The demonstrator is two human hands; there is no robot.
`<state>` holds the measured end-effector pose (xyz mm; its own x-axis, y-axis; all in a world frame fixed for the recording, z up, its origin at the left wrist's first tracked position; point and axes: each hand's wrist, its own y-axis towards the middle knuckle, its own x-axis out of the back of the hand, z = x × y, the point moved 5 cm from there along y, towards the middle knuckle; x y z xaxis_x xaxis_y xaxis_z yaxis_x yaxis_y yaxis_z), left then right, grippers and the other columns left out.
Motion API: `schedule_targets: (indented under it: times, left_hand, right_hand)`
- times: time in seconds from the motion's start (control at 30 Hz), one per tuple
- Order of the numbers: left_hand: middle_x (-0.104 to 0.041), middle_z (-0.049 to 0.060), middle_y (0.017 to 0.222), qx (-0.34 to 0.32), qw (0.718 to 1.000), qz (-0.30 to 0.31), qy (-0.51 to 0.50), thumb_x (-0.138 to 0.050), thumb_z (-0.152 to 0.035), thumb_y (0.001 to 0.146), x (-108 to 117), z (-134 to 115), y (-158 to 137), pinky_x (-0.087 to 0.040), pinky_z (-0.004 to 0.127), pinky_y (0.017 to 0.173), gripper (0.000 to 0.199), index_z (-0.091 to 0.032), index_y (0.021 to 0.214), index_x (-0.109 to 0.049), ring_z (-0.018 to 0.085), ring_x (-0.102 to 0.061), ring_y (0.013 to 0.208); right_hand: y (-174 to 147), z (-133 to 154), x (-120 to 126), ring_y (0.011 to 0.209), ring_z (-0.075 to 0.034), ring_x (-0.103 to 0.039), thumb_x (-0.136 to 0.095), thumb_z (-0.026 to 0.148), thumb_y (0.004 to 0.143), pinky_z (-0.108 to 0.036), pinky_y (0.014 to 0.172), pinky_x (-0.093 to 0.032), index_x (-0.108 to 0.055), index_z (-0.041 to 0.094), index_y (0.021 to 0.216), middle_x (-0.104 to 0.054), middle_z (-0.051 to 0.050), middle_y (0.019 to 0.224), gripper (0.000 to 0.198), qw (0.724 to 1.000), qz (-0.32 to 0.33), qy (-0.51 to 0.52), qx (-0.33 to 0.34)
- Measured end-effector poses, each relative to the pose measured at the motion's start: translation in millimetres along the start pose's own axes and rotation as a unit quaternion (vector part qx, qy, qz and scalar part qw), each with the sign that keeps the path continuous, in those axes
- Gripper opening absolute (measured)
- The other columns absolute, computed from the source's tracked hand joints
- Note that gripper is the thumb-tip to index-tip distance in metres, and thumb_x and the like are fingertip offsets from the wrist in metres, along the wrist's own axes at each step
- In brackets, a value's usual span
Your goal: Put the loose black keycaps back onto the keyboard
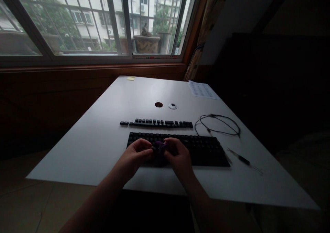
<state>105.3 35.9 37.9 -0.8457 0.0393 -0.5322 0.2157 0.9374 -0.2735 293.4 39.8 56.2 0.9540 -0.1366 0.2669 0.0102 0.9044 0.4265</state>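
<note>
Purple cloth [160, 143]: right hand [179, 152] is clasping it, left hand [138, 154] pinching a dark piece [154, 148]; some keycaps [169, 122] are lying unfitted beyond the keyboard [206, 152].

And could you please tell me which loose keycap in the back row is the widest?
The long black keycap, right of that row's middle; the other keycaps in the row are all clearly narrower.

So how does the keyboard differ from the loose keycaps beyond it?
The keyboard is one broad slab; the loose keycaps are small separate pieces. The keyboard lies nearer, partly hidden by the left hand and right hand; the loose keycaps lie farther back, uncovered. Both look black and rest on the table.
</note>
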Motion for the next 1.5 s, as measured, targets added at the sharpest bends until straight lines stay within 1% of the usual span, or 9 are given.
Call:
schedule_targets:
  times: [0.2, 0.37, 0.53, 0.7, 0.8, 0.97, 1.07, 1.27, 1.5]
  left_hand:
    - [-0.067, -0.001, 0.078, -0.015, 0.999, -0.005, 0.037, -0.094, -0.026, 0.063, 5.5, -0.2, -0.3, -0.050, 0.023, 0.070, 0.035, -0.016, 0.084, -0.067, 0.012, -0.065, 0.072]
    - [-0.069, 0.001, 0.082, -0.040, 0.994, 0.001, 0.103, -0.090, -0.028, 0.069, 6.1, -2.7, -2.7, -0.050, 0.025, 0.072, 0.032, -0.017, 0.086, -0.066, 0.014, -0.065, 0.077]
    - [-0.071, 0.002, 0.085, -0.053, 0.977, 0.020, 0.207, -0.087, -0.031, 0.073, 2.7, -14.1, -9.2, -0.050, 0.028, 0.074, 0.028, -0.017, 0.089, -0.068, 0.016, -0.065, 0.079]
    - [-0.071, 0.004, 0.085, -0.061, 0.965, 0.039, 0.253, -0.085, -0.031, 0.075, -1.2, -20.8, -12.8, -0.051, 0.030, 0.074, 0.025, -0.017, 0.090, -0.071, 0.018, -0.065, 0.079]
    - [-0.071, 0.004, 0.084, -0.062, 0.970, 0.029, 0.234, -0.086, -0.030, 0.073, 1.6, -17.4, -10.9, -0.050, 0.029, 0.074, 0.025, -0.017, 0.089, -0.072, 0.017, -0.065, 0.078]
    - [-0.071, 0.003, 0.086, -0.042, 0.989, 0.015, 0.140, -0.089, -0.025, 0.069, 11.5, -5.6, -7.4, -0.050, 0.029, 0.076, 0.027, -0.018, 0.086, -0.070, 0.017, -0.066, 0.080]
    - [-0.068, 0.000, 0.081, -0.036, 0.995, -0.001, 0.098, -0.090, -0.025, 0.068, 16.8, -2.9, -6.8, -0.048, 0.026, 0.071, 0.028, -0.018, 0.085, -0.068, 0.014, -0.064, 0.074]
    - [-0.065, -0.001, 0.076, -0.027, 0.997, -0.009, 0.071, -0.091, -0.029, 0.066, 17.2, -3.4, -5.8, -0.046, 0.024, 0.067, 0.033, -0.017, 0.084, -0.066, 0.012, -0.062, 0.069]
    - [-0.071, 0.003, 0.083, -0.057, 0.984, -0.008, 0.169, -0.088, -0.029, 0.072, 12.7, -11.2, -10.8, -0.051, 0.028, 0.073, 0.027, -0.017, 0.086, -0.069, 0.018, -0.068, 0.079]
  right_hand:
    - [-0.1, 18.0, 3.3, 0.087, -0.016, -0.064, -0.069, 0.013, 0.084, -0.028, 0.077, -0.055, -0.072, 0.028, 0.101, -0.063, -0.001, 0.095, 0.022, 0.992, 0.043, -0.014, 0.116]
    - [0.8, 29.9, -3.7, 0.086, -0.015, -0.066, -0.072, 0.014, 0.086, -0.027, 0.077, -0.057, -0.074, 0.030, 0.107, -0.065, -0.002, 0.095, 0.026, 0.981, 0.090, -0.033, 0.170]
    - [2.0, 30.6, -6.2, 0.086, -0.015, -0.068, -0.070, 0.011, 0.084, -0.025, 0.077, -0.057, -0.073, 0.027, 0.104, -0.069, -0.002, 0.097, 0.025, 0.973, 0.146, -0.030, 0.178]
    - [2.4, 31.4, -5.7, 0.086, -0.015, -0.067, -0.066, 0.010, 0.082, -0.027, 0.075, -0.057, -0.072, 0.026, 0.101, -0.069, -0.003, 0.098, 0.025, 0.970, 0.159, -0.042, 0.180]
    - [2.9, 31.4, -8.6, 0.083, -0.015, -0.066, -0.065, 0.009, 0.079, -0.027, 0.074, -0.057, -0.071, 0.025, 0.097, -0.068, -0.002, 0.094, 0.025, 0.971, 0.151, -0.053, 0.176]
    - [5.4, 24.2, -5.1, 0.082, -0.016, -0.066, -0.061, 0.008, 0.076, -0.028, 0.076, -0.056, -0.069, 0.024, 0.090, -0.066, -0.001, 0.088, 0.023, 0.985, 0.060, -0.076, 0.144]
    - [5.1, 22.1, -1.3, 0.081, -0.016, -0.065, -0.062, 0.009, 0.077, -0.028, 0.075, -0.056, -0.070, 0.024, 0.091, -0.065, -0.001, 0.088, 0.023, 0.988, 0.037, -0.061, 0.135]
    - [2.6, 28.4, -3.4, 0.083, -0.016, -0.067, -0.069, 0.016, 0.085, -0.029, 0.076, -0.057, -0.074, 0.027, 0.099, -0.067, -0.001, 0.090, 0.019, 0.986, 0.055, -0.032, 0.154]
    - [-0.1, 28.4, -15.0, 0.085, -0.015, -0.069, -0.070, 0.019, 0.088, -0.028, 0.077, -0.059, -0.074, 0.029, 0.106, -0.069, -0.002, 0.094, 0.020, 0.978, 0.126, -0.031, 0.162]
